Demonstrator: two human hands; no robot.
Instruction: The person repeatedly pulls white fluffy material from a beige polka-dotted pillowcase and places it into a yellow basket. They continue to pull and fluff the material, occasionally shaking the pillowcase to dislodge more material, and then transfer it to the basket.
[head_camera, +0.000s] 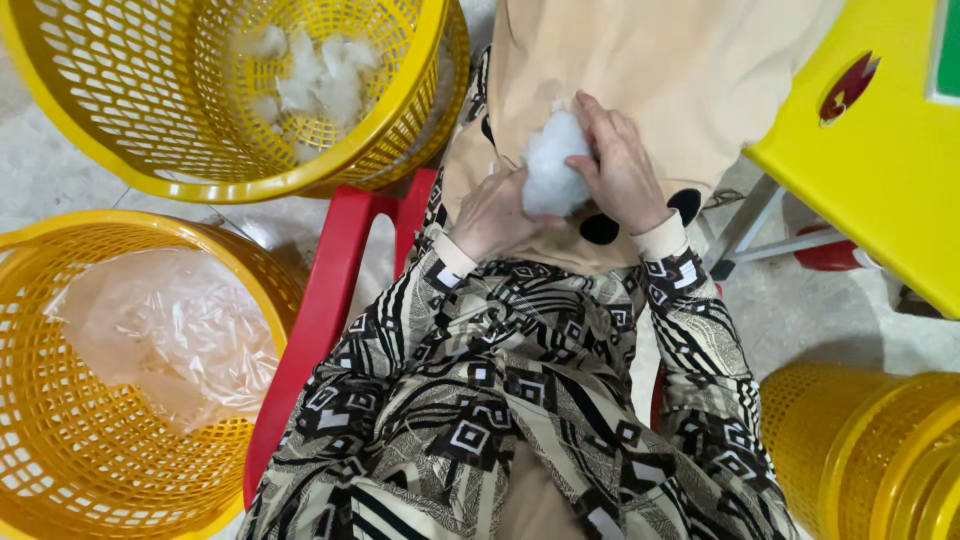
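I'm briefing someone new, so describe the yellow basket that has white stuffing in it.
Start at the red stool under the person. Two yellow mesh baskets sit on its left; take the far basket, tilted on its side. It holds white stuffing tufts, whereas the near basket holds clear plastic film.

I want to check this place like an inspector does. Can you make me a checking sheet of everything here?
Surface: grey floor; the work rests on the person's lap.
Job's things: white stuffing clump pressed against a beige fabric piece with black spots.
Clutter: top yellow basket holds white fluff; left yellow basket holds clear plastic sheet; another yellow basket lies at lower right.
Hands: left hand and right hand both grip the stuffing.
Cables: nothing seen.
Surroundings: red stool under the person, yellow table at right.
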